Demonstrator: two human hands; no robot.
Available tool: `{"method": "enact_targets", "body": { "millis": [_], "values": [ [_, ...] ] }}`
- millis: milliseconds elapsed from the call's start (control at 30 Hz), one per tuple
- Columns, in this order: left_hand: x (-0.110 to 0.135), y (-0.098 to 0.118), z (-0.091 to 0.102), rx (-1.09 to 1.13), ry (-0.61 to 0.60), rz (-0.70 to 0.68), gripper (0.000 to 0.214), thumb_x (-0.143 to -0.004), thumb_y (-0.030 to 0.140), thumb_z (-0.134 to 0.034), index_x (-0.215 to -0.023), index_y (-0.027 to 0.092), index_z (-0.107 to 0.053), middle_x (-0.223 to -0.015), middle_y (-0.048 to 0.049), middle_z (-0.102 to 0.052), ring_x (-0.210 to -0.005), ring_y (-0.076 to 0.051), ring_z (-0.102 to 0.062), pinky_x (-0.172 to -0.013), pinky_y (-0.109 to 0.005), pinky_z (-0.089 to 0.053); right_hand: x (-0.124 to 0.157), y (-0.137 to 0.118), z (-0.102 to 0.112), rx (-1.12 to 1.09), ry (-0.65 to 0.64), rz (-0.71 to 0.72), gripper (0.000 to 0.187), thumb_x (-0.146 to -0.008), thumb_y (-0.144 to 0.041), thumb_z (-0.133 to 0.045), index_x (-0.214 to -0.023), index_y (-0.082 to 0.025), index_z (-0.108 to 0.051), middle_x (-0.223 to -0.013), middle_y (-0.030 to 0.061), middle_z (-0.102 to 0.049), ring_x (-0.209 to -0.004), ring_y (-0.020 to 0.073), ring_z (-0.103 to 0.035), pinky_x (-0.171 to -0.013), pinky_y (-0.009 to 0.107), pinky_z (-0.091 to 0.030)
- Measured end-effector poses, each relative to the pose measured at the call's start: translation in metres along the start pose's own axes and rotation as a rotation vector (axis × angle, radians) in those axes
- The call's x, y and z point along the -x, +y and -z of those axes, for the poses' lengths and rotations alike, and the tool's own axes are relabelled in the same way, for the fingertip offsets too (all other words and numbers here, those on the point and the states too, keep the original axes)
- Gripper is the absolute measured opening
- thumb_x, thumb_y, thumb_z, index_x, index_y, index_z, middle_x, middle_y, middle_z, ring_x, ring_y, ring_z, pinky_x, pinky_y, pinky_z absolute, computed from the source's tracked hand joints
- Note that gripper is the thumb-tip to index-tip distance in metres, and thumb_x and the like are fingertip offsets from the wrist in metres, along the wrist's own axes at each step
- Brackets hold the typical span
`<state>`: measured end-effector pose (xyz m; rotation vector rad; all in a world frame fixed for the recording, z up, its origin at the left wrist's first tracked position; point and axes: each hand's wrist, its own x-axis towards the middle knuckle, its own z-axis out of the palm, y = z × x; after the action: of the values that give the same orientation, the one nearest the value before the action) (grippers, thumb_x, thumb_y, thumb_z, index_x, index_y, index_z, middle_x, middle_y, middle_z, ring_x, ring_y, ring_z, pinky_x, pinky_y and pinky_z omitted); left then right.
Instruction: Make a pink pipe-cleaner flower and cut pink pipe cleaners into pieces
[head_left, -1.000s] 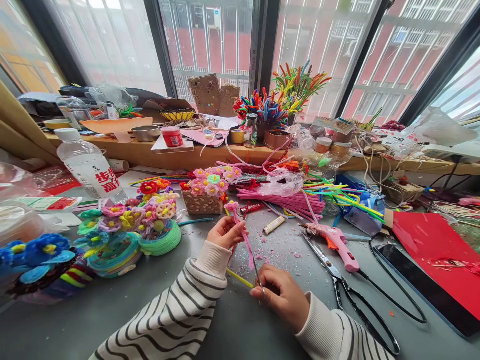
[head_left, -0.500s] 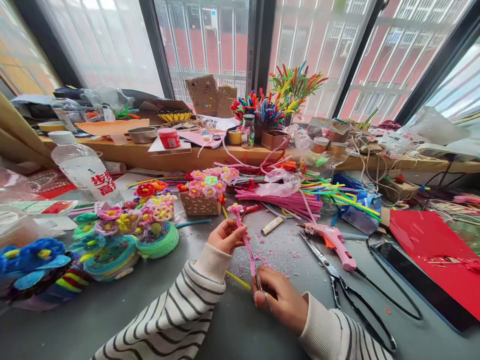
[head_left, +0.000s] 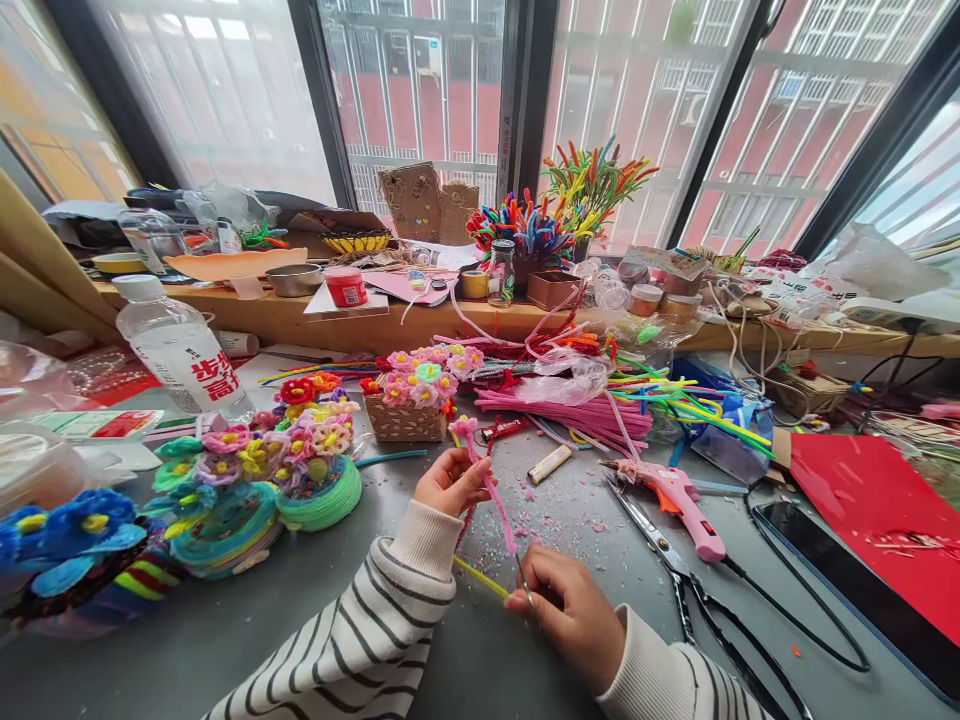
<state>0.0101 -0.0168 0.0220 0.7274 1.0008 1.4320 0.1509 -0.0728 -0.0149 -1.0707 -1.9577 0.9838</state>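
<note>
My left hand (head_left: 450, 482) pinches the stem of a pink pipe-cleaner flower (head_left: 487, 480), just below its small pink bloom. Lower down, my right hand (head_left: 574, 615) is closed on the thin bare wire end (head_left: 523, 578) of that same stem, close above the grey table. Both sleeves are white with dark stripes. A yellow pipe cleaner (head_left: 480, 577) lies on the table between my two hands.
Pipe-cleaner flower baskets (head_left: 315, 465) and a woven basket of pink flowers (head_left: 409, 400) stand to the left. A pink glue gun (head_left: 679, 497), scissors (head_left: 667, 555), a lighter (head_left: 549, 463), loose pink pipe cleaners (head_left: 570, 405), red paper (head_left: 877, 510) and a water bottle (head_left: 184, 350) surround them.
My right hand slid a little down the stem toward its bare wire end; my left hand keeps its pinch near the bloom. The view shifted slightly.
</note>
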Motion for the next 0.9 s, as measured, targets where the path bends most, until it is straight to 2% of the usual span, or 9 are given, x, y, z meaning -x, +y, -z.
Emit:
{"method": "enact_targets", "body": {
  "millis": [167, 400, 567, 767, 900],
  "values": [
    [0.0001, -0.0005, 0.0001, 0.024, 0.008, -0.015, 0.034, -0.038, 0.025, -0.071, -0.059, 0.013, -0.048, -0.046, 0.0056, -0.055, -0.041, -0.006, -0.053, -0.037, -0.013, -0.044, 0.0000, -0.0030, 0.0004, -0.011, -0.006, -0.017, 0.045, -0.068, -0.059, -0.033, -0.048, -0.018, -0.030, -0.051, -0.0015, -0.038, -0.051, 0.0111, -0.036, -0.048, 0.023, -0.028],
    [0.0053, 0.0036, -0.0042, 0.034, -0.016, -0.011, 0.033, -0.038, 0.025, -0.071, -0.060, 0.012, -0.048, -0.044, 0.0067, -0.054, -0.039, -0.005, -0.051, -0.038, -0.012, -0.044, 0.0019, -0.0100, 0.0054, -0.041, -0.117, 0.095, 0.057, -0.068, -0.065, -0.014, -0.060, -0.016, -0.043, -0.062, 0.0020, -0.045, -0.057, 0.0129, -0.040, -0.054, 0.025, -0.032],
    [0.0078, 0.0044, -0.0067, 0.002, -0.087, 0.047, 0.032, -0.040, 0.025, -0.070, -0.059, 0.012, -0.049, -0.044, 0.0048, -0.056, -0.037, -0.005, -0.051, -0.035, -0.011, -0.041, 0.0031, -0.0070, 0.0058, 0.008, -0.183, 0.090, 0.059, -0.066, -0.066, -0.016, -0.063, -0.015, -0.046, -0.065, 0.0025, -0.045, -0.059, 0.0133, -0.041, -0.055, 0.025, -0.033],
    [0.0070, 0.0000, -0.0062, -0.052, -0.134, 0.069, 0.031, -0.039, 0.025, -0.071, -0.058, 0.012, -0.051, -0.043, 0.0040, -0.055, -0.040, -0.007, -0.053, -0.036, -0.013, -0.041, 0.0018, -0.0042, 0.0040, -0.009, -0.164, 0.116, 0.058, -0.066, -0.066, -0.018, -0.059, -0.016, -0.045, -0.061, 0.0013, -0.043, -0.056, 0.0124, -0.040, -0.054, 0.024, -0.033],
    [0.0067, -0.0012, -0.0056, -0.066, -0.119, 0.051, 0.030, -0.039, 0.025, -0.070, -0.058, 0.012, -0.051, -0.044, 0.0043, -0.055, -0.040, -0.006, -0.051, -0.036, -0.013, -0.040, 0.0009, -0.0030, 0.0030, -0.035, -0.134, 0.093, 0.054, -0.067, -0.064, -0.023, -0.054, -0.015, -0.043, -0.057, 0.0006, -0.042, -0.053, 0.0115, -0.039, -0.052, 0.024, -0.031]
  ]
}}
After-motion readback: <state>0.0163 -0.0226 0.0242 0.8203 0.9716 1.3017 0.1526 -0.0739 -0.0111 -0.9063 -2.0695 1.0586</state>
